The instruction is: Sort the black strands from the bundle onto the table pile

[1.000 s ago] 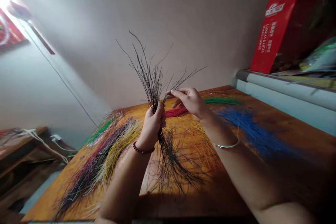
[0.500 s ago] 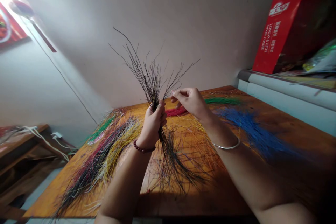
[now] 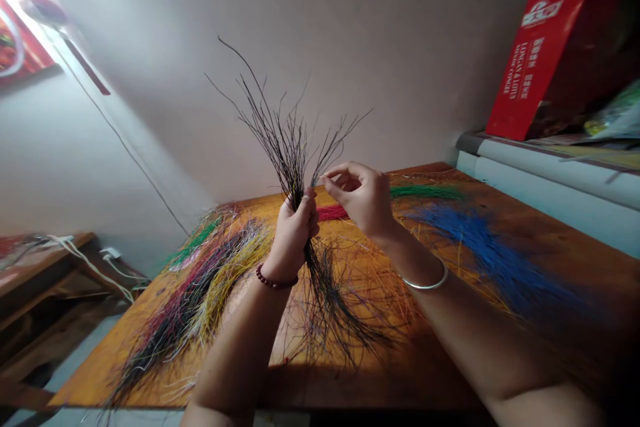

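My left hand [image 3: 296, 230] is closed round the middle of a bundle of thin black wires [image 3: 290, 153], held upright above the table. The upper ends fan out against the wall, and the lower ends spread down over the wood. Just right of it, my right hand [image 3: 361, 195] has thumb and forefinger pinched together close to the bundle's right-hand strands. Whatever lies between those fingertips is too fine to make out. Under the bundle, loose orange and purple strands [image 3: 380, 280] lie scattered.
On the wooden table [image 3: 295, 387], red, black, white and yellow wire bunches [image 3: 200, 300] lie left. Blue wires [image 3: 490, 253] and green wires [image 3: 425, 192] lie right, red wires [image 3: 333, 212] behind my hands. A red box [image 3: 543, 47] stands on the ledge at right.
My right hand has shifted slightly, its fingers drawn closer into a pinch beside the bundle. The right-hand strands stand a little more upright. My left hand keeps its hold.
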### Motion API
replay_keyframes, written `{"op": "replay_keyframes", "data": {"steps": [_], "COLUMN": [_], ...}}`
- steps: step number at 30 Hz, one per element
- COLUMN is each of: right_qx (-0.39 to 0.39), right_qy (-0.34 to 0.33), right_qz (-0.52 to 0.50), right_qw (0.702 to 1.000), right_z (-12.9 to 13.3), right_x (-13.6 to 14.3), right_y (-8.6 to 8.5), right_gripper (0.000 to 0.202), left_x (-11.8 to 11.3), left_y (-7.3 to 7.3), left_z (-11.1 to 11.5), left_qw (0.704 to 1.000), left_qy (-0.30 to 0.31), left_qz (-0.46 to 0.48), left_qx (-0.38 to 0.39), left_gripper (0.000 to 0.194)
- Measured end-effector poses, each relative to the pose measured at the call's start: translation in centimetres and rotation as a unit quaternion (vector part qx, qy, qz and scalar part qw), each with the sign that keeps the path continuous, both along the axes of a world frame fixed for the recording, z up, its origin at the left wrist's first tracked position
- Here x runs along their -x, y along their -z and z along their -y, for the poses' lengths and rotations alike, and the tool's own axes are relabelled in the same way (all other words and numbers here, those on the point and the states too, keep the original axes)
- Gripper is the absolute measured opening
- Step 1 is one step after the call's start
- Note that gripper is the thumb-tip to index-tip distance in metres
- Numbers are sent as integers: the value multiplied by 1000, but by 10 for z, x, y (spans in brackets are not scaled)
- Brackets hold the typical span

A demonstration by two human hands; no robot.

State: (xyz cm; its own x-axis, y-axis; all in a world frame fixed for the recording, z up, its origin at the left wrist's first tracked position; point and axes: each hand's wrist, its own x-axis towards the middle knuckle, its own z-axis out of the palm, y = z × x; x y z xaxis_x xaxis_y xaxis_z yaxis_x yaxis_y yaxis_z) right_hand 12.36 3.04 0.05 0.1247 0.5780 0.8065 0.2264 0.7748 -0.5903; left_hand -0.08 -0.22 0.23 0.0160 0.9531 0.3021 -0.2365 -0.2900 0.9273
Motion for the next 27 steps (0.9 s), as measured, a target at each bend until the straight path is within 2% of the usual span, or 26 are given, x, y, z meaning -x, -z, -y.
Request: {"op": "replay_keyframes", "data": {"steps": [4,8,11,17,19,21,25,27], "right_qx": [-17,-11,19,126,141,134,106,109], "right_qy": [25,5,-15,-162,-191,-182,-109,-95], "right_qz": [51,122,121,50,52,56,53,50], "right_qw": [998,992,992,977,970,972,987,988], "right_z": [0,1,2,4,4,5,4,3], "right_x": [1,-1,-3,-6,-5,-4,1,2], "right_y": [3,3,1,-3,-3,-2,0,0], "right_gripper": [15,14,17,26,26,24,19,21], "left_x": [1,3,4,4,4,3,2,2], "left_y": [0,0,-1,-2,-2,-2,-2,-2], "left_z": [0,0,0,0,0,1,3,3], "left_qw": [1000,1000,1000,1000,1000,1000,1000,1000], "left_qy": [3,0,-1,6,5,6,4,4], "left_qz": [3,7,14,25,28,28,24,20], "left_qx": [4,12,12,9,5,4,5,5], "left_gripper": [41,40,42,42,42,42,43,41]}}
